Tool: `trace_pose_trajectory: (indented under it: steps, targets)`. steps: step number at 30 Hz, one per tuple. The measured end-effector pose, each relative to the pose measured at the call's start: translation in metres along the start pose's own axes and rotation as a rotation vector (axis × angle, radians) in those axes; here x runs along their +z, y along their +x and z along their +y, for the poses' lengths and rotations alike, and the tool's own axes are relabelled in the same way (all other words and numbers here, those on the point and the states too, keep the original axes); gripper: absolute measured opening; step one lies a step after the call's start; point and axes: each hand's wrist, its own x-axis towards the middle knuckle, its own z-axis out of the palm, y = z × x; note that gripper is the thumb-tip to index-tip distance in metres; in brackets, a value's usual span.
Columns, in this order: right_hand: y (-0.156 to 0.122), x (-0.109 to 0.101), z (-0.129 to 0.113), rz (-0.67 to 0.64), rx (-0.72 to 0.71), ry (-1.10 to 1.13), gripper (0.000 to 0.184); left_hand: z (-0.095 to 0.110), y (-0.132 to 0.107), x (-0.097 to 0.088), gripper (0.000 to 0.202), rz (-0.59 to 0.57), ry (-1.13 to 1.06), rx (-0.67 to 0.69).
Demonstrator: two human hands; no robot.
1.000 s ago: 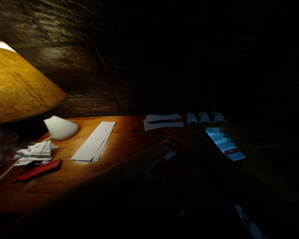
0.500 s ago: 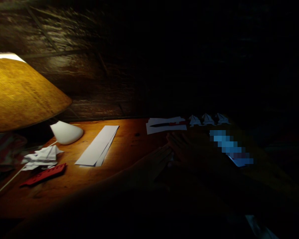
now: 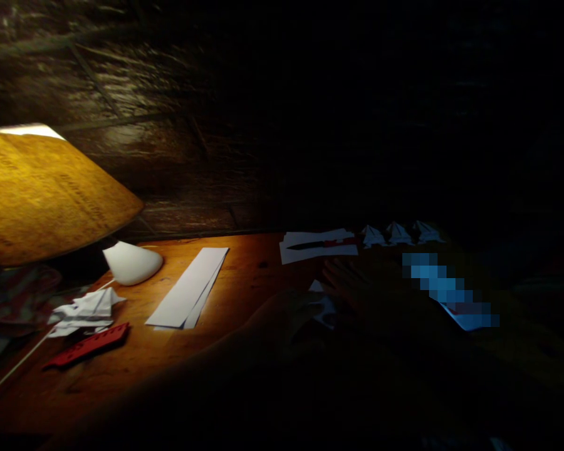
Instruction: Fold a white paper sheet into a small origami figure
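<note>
On the near side of the knife (image 3: 322,245), a white paper piece (image 3: 328,308) sits between left hand (image 3: 294,313) and right hand (image 3: 345,280); darkness leaves either grip undeterminable. Apparent step: folding; next move likely calls for steadying.

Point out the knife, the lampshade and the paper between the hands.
Knife (image 3: 323,244), head view: where blade meets handle.
Lampshade (image 3: 51,197), head view: middle of its yellow side.
Paper (image 3: 328,307), head view: its visible pale part.
</note>
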Motion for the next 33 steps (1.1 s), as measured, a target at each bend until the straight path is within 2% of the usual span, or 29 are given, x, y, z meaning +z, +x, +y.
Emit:
trace_pose_trajectory:
  steps: [2, 4, 7, 10, 11, 19, 24, 30, 33]
  targets:
    - [-0.001, -0.005, 0.004, -0.029, -0.018, 0.060, 0.080, -0.002, 0.001, -0.001, 0.043, 0.032, -0.019, -0.013]
    - [0.000, -0.012, 0.004, -0.057, -0.009, 0.113, 0.073, -0.005, 0.002, -0.001, 0.032, 0.028, -0.042, -0.035]
    - [0.002, -0.022, 0.002, -0.040, 0.027, 0.168, 0.066, -0.004, 0.002, -0.002, 0.032, -0.046, -0.051, -0.064]
    - [0.003, -0.028, 0.001, -0.010, 0.036, 0.218, 0.048, 0.002, 0.002, -0.003, 0.038, -0.131, -0.042, -0.049]
    - [0.003, -0.030, 0.002, -0.009, 0.030, 0.239, 0.043, 0.005, 0.003, -0.004, 0.042, -0.145, -0.042, -0.043]
    - [0.002, -0.038, 0.024, -0.075, -0.057, 0.488, 0.030, 0.014, 0.009, -0.005, 0.035, -0.212, -0.071, -0.010]
    - [0.005, -0.043, 0.026, -0.098, -0.044, 0.510, 0.043, 0.018, 0.007, -0.005, 0.041, -0.205, -0.097, -0.042]
    - [0.004, -0.047, 0.027, -0.133, -0.008, 0.508, 0.040, 0.021, 0.005, -0.006, 0.066, -0.221, -0.142, -0.052]
    - [0.003, -0.050, 0.028, -0.155, -0.002, 0.509, 0.039, 0.022, 0.008, -0.005, 0.069, -0.236, -0.146, -0.026]
